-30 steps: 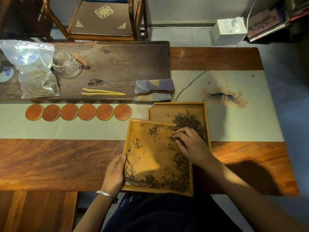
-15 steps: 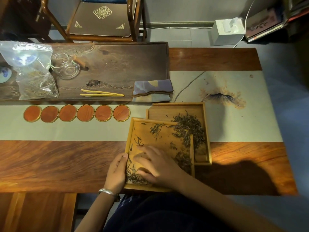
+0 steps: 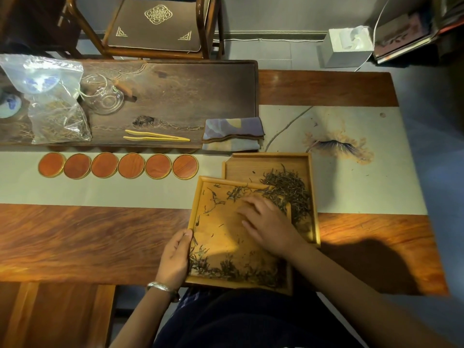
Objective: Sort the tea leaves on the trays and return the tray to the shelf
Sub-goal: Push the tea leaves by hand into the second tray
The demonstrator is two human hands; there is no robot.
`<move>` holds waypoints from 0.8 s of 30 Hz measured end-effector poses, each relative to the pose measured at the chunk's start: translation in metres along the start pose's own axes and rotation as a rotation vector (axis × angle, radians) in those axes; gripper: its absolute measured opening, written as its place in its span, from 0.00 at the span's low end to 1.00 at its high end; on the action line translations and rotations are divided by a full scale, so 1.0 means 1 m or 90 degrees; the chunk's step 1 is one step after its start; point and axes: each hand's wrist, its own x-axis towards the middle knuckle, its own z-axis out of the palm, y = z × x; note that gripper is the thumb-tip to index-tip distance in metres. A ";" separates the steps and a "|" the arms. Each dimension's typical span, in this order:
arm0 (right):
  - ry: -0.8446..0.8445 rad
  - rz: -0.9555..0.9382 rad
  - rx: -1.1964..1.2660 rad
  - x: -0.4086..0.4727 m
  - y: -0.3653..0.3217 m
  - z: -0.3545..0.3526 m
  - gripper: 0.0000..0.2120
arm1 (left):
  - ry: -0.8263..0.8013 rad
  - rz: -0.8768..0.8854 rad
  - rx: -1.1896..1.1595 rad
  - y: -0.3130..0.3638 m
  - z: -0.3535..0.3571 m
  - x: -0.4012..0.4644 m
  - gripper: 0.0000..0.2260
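While the left hand (image 3: 175,257) grips the near tray (image 3: 221,237) at its left edge, the right hand (image 3: 268,222), fingers spread flat, should sweep the tea leaves (image 3: 288,192) gently toward the far-right corner.

six round wooden coasters (image 3: 118,165) lie in a row on the pale table runner (image 3: 100,192). behind them a dark tea board (image 3: 190,96) carries yellow tongs (image 3: 155,136), a glass pitcher (image 3: 104,96) and a plastic bag (image 3: 54,101). a folded cloth (image 3: 233,133) sits beside the board; a tissue box (image 3: 347,47) stands on the floor.
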 end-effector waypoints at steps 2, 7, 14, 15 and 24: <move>0.021 0.038 0.000 -0.002 0.011 -0.007 0.16 | 0.005 0.002 0.007 -0.002 -0.001 0.001 0.14; 0.043 0.072 -0.020 -0.011 0.028 -0.013 0.16 | 0.005 -0.010 0.024 -0.006 -0.004 0.003 0.15; 0.136 0.074 -0.011 -0.012 0.023 -0.014 0.11 | 0.001 0.002 0.030 -0.005 -0.004 0.003 0.14; 0.126 0.064 -0.002 -0.010 0.017 -0.013 0.12 | 0.002 0.002 0.031 -0.005 -0.003 0.004 0.14; -0.030 -0.025 -0.047 0.022 -0.027 0.007 0.22 | -0.009 0.007 -0.003 0.002 0.001 0.003 0.14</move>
